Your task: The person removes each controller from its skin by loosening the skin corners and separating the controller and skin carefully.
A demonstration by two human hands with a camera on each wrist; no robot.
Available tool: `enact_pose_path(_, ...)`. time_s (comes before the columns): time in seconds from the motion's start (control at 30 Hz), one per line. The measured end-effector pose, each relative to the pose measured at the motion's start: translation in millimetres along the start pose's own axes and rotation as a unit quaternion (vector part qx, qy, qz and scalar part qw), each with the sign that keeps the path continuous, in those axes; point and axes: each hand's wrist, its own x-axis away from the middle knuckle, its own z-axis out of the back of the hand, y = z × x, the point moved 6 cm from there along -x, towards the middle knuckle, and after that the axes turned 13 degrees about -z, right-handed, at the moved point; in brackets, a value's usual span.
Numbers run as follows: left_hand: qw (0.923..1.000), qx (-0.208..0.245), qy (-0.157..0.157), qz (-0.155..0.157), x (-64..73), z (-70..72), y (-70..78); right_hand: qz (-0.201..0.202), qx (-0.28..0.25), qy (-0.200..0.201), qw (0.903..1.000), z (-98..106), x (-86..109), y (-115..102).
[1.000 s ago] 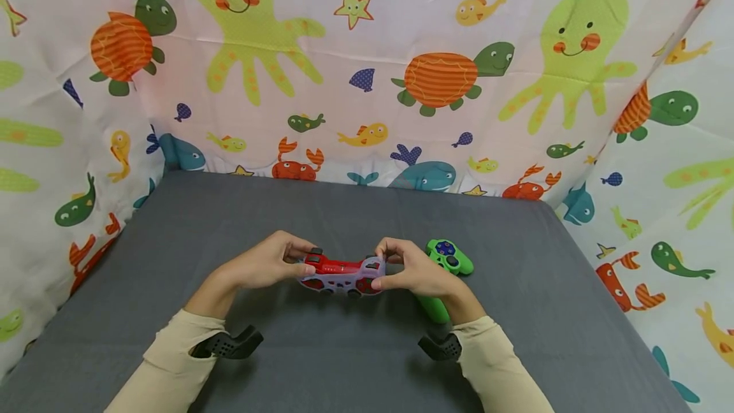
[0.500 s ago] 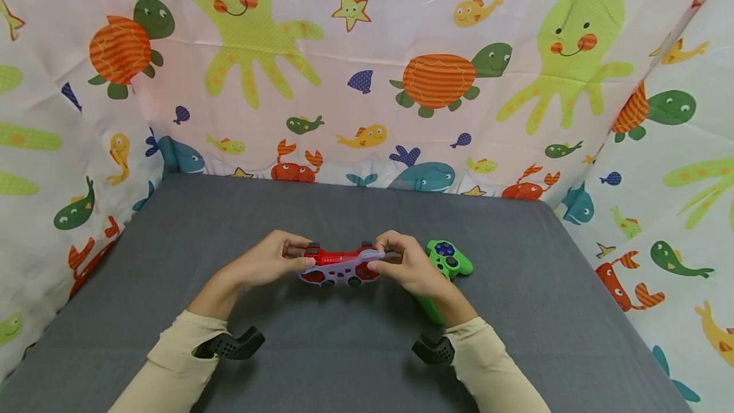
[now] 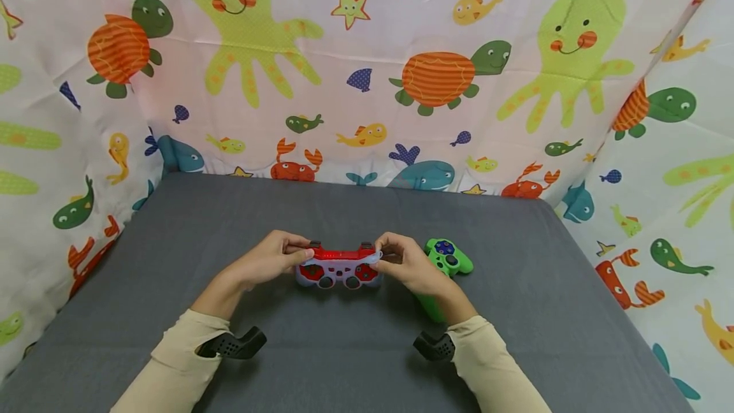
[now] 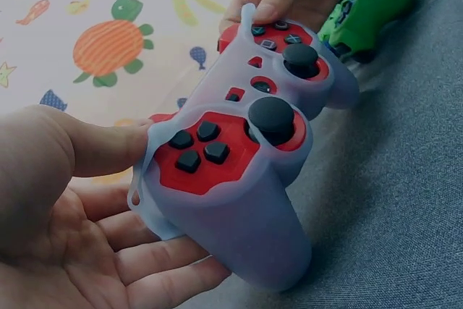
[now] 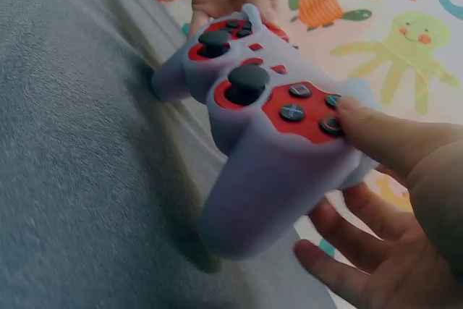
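A red game controller (image 3: 340,255) in a pale translucent silicone sleeve (image 4: 239,215) is held up between both hands, above the grey cloth. Its black sticks and buttons show through the sleeve's openings. The left hand (image 3: 268,261) pinches one end, thumb on the sleeve's edge and fingers beneath the grip. At the other end the right hand (image 3: 410,264) holds it, with its thumb near the round buttons in the right wrist view. Along the top, the sleeve's edge stands loose from the red shell near both thumbs. The controller's underside is hidden.
A green controller (image 3: 450,259) lies on the grey cloth (image 3: 344,362), partly behind the right hand and wrist. A white curtain (image 3: 367,81) with sea animals hangs behind and at both sides. Each wrist wears a black camera (image 3: 235,344).
The controller has tilted so its button face turns more toward the head camera. The right hand has shifted slightly left and its fingers have moved along the sleeve's edge. The left hand keeps its hold.
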Motion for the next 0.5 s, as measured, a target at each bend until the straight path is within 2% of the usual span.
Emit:
enact_pose_path(0.17,0.9999,-0.006,0.011,0.006,-0.6,-0.6,1.0,-0.005,-0.005,-0.021,0.9998,2.8,1.9,3.9)
enact_pose_path(0.5,0.9995,-0.029,0.007,0.010,-2.9,-3.2,-4.1,-0.022,-0.001,0.001,0.9998,6.0,0.7,12.5)
